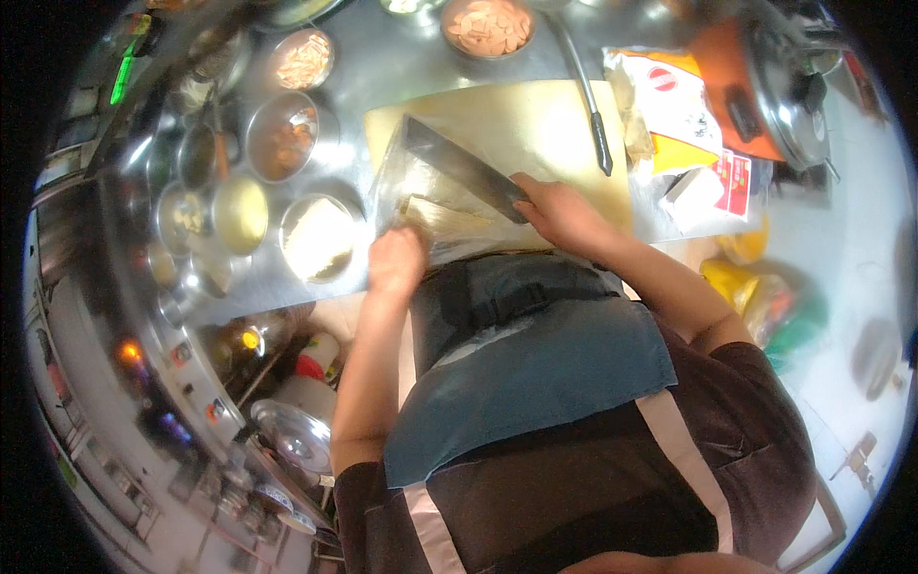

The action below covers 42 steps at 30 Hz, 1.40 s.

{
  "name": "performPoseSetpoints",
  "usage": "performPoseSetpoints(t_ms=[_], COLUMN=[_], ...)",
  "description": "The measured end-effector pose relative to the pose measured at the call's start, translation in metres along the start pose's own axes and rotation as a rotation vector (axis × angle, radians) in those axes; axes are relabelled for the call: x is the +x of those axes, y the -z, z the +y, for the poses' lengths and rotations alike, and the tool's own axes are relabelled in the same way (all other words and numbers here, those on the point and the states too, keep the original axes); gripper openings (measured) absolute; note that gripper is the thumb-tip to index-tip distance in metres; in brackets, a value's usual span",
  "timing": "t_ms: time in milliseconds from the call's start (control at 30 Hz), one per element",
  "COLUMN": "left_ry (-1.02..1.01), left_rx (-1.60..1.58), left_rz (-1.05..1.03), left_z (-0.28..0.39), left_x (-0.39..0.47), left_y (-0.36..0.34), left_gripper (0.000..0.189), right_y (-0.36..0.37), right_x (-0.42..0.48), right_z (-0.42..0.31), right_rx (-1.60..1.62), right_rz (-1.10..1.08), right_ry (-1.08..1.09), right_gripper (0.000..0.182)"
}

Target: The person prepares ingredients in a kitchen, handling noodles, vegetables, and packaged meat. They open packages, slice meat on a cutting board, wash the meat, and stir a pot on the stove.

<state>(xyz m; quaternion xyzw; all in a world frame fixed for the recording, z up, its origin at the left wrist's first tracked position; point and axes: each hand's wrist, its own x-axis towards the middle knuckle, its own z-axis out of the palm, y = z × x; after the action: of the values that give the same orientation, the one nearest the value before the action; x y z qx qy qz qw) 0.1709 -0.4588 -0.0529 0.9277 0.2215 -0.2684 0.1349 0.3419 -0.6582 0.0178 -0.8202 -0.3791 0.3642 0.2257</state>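
Note:
My right hand [563, 215] grips a broad, dark-bladed kitchen knife [466, 168], its blade slanting up and left. The blade lies over a clear plastic bag [387, 179] on a pale yellow cutting board [502, 104]. Pale yellowish strips or sheets of food [448, 219] lie below the blade, seemingly in the bag; glare hides exactly what they are. At the board's near left, my left hand [398, 262] is closed in a fist on the near edge of the bag.
Left of the board stand metal bowls, including one of white food [319, 237] and one of brown pieces [282, 136]. Sliced pink food fills a far bowl [489, 29]. A black-handled metal rod [601, 136] crosses the board's right side. Beyond are printed packages [674, 107] and an orange pot [739, 93].

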Motion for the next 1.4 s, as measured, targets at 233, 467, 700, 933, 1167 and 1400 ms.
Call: performPoseSetpoints(t_ms=[233,467,700,933,1167,1400], left_ry=[0.385,0.215,0.038,0.08,-0.038,-0.096], left_rx=[-0.244,-0.348,-0.382,-0.457,-0.473,-0.588], left_rz=[0.1,0.56,0.361,0.44,0.58,0.596], left_z=[0.025,0.041,0.052,0.046,0.043,0.04], left_x=[0.005,0.04,0.04,0.031,0.039,0.048], left_y=[0.002,-0.012,-0.008,-0.028,-0.031,-0.042], left_gripper=[0.069,0.083,0.085,0.072,0.058,0.055], right_y=[-0.01,0.014,0.016,0.006,0.022,0.023], right_x=[0.008,0.007,0.009,0.018,0.017,0.021], right_z=[-0.001,0.007,0.029,0.031,0.028,0.032], right_rx=[-0.018,-0.012,-0.113,-0.346,-0.289,-0.397], right_rz=[-0.058,-0.078,-0.015,-0.146,-0.063,-0.265], right_ry=[0.051,-0.014,0.017,0.06,0.113,0.14], right_gripper=[0.03,0.031,0.031,0.034,0.032,0.027])
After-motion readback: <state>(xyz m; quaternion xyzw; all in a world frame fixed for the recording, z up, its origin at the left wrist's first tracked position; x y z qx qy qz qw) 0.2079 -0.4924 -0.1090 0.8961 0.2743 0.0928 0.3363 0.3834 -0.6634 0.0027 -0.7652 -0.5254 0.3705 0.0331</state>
